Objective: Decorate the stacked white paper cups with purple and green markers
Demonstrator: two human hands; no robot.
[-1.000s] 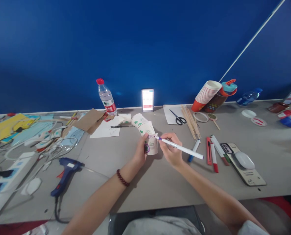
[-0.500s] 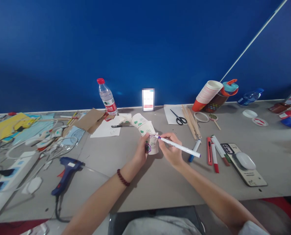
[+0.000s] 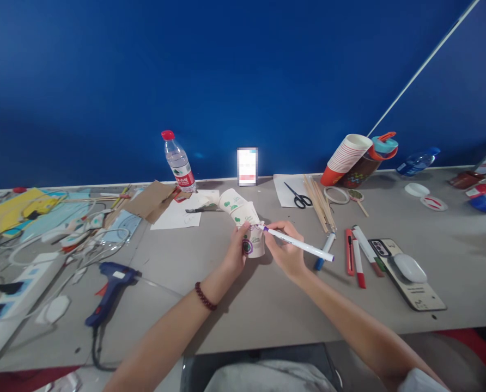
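My left hand (image 3: 237, 251) is closed round a curved chain of white paper cups (image 3: 256, 247) with green prints and purple ring drawings. The cups bend away toward the upper left, over the table. Between the fingers of my right hand (image 3: 286, 250) is a white marker (image 3: 304, 247) with a purple tip and purple end. Its tip meets the cups near a purple drawn line, just right of my left thumb. Part of the nearest cup is hidden behind my left fingers.
A glue gun (image 3: 111, 291) and a power strip (image 3: 18, 305) with tangled cables lie left. Behind stand a water bottle (image 3: 178, 163) and a lit screen (image 3: 247, 166). Scissors (image 3: 298, 196), wooden sticks (image 3: 319, 204), several markers, a stack of cups (image 3: 346, 158) and a phone (image 3: 408, 275) are right.
The marker's rear end has swung slightly to the left and up, while its tip stays at the cup. My left hand keeps its grip, and the cups barely shift.
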